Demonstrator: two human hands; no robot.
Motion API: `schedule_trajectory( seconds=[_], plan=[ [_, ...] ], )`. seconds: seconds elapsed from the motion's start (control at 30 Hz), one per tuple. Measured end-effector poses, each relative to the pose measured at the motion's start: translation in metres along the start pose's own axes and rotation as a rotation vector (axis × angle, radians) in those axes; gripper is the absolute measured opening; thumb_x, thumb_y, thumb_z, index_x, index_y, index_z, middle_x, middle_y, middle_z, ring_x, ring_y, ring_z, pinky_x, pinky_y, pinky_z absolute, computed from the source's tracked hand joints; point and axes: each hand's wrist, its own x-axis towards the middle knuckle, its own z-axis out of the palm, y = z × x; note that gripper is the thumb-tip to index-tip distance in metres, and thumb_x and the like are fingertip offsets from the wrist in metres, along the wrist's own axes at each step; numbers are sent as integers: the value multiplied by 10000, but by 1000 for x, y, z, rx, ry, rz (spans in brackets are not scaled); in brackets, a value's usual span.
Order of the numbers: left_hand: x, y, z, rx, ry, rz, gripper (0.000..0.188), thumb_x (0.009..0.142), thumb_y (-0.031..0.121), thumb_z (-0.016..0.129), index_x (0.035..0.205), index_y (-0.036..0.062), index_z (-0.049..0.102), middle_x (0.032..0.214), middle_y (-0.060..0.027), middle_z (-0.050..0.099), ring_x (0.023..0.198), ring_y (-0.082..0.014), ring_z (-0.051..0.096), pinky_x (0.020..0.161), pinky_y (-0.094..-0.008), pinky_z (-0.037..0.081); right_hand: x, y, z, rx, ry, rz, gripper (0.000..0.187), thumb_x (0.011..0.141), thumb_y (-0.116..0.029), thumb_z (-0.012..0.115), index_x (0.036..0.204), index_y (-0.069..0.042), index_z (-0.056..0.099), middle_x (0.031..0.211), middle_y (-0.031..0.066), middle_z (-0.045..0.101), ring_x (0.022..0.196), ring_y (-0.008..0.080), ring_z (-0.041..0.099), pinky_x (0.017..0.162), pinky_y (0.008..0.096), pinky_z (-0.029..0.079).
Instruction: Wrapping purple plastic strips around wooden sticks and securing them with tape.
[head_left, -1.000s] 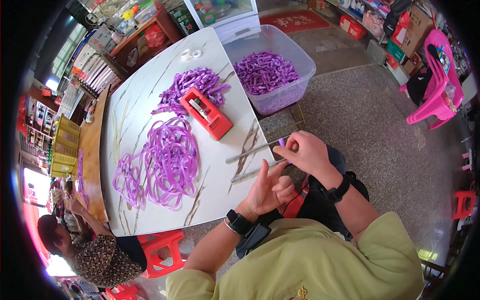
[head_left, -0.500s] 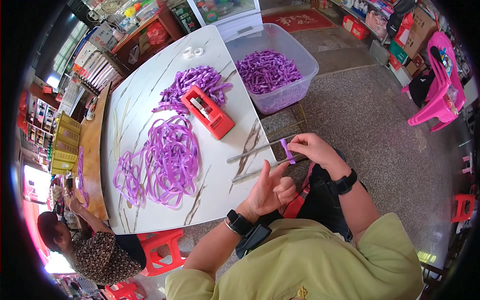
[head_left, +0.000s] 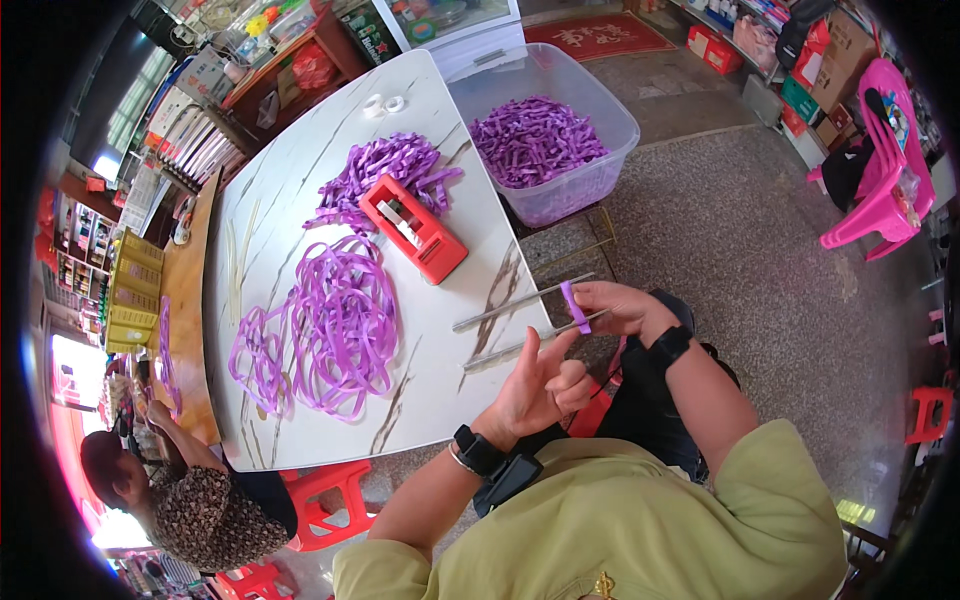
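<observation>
Now the right hand (head_left: 628, 308) has turned lower beside the purple ribbon (head_left: 573, 304) across both rods (head_left: 512, 304), its grip unclear; the left hand's (head_left: 535, 388) thumb and forefinger stay apart; winding seems underway.

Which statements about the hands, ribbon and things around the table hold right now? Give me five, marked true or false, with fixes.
1. A purple ribbon strip spans two thin metal rods beside the right hand. True.
2. The left hand is gripping the red tape dispenser. False: the dispenser lies on the marble-patterned table, apart from that hand.
3. The clear plastic bin holds many purple ribbon pieces. True.
4. Two white tape rolls are inside that bin. False: they lie at the table's far end.
5. The pink plastic chair stands left of the table. False: it is to the right.
</observation>
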Motion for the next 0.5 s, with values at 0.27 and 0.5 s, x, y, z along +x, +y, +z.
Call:
schedule_trajectory(
  seconds=[0.27, 0.5],
  plan=[
    [0, 1, 1, -6, 29, -5, 629, 827, 614, 243, 1257, 170, 362, 544, 44, 226, 541, -98, 268, 529, -220, 249, 31, 63, 5, 679, -315, -264, 164, 855, -267, 506, 896, -115, 550, 862, 3, 588, 775, 148, 562, 760, 327, 430],
    [-5, 2, 7, 62, 48, -26, 630, 860, 566, 242, 1305, 123, 295, 571, 34, 237, 563, -99, 285, 549, -225, 256, -7, 9, 16, 239, 36, -130, 251, 874, -267, 464, 1005, -68, 542, 938, 42, 590, 815, 140, 560, 735, 315, 455]
  ],
)
